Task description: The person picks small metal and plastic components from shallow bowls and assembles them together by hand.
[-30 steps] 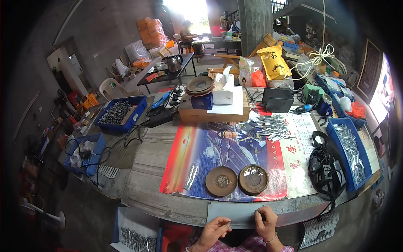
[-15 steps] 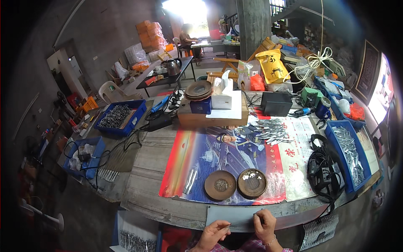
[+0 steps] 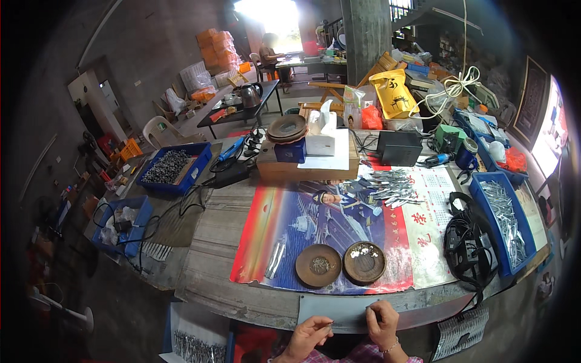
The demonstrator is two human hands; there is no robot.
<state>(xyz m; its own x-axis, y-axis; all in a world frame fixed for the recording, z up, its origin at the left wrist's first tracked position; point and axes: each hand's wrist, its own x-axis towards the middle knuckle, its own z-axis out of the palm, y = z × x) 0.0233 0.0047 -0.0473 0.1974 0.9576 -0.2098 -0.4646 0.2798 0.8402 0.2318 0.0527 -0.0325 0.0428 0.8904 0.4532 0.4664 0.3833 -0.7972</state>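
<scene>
My left hand [image 3: 308, 339] is over the table's near edge, thumb and fingertips pinched together. Whatever is between them is too small to name. To its right, my right hand [image 3: 382, 328] has its fingers curled in and closed; what they hold, if anything, is hidden. Both hands are beside a grey mat [image 3: 339, 307] at the edge. Just beyond it stand two round brown dishes: the left dish [image 3: 305, 276] contains tiny dark pieces, the right dish [image 3: 365, 277] small white bits. A few slim silvery pieces [image 3: 276, 260] lie left of the dishes on a colourful poster [image 3: 254, 242].
A pile of slim metal parts [image 3: 393, 187] lies on the poster's far side. Blue bins hold metal parts at right [image 3: 528, 242], at far left [image 3: 200, 175] and below the edge [image 3: 229, 345]. A black strapped device [image 3: 469, 248] lies at right. Cables [image 3: 187, 202] cross the left side.
</scene>
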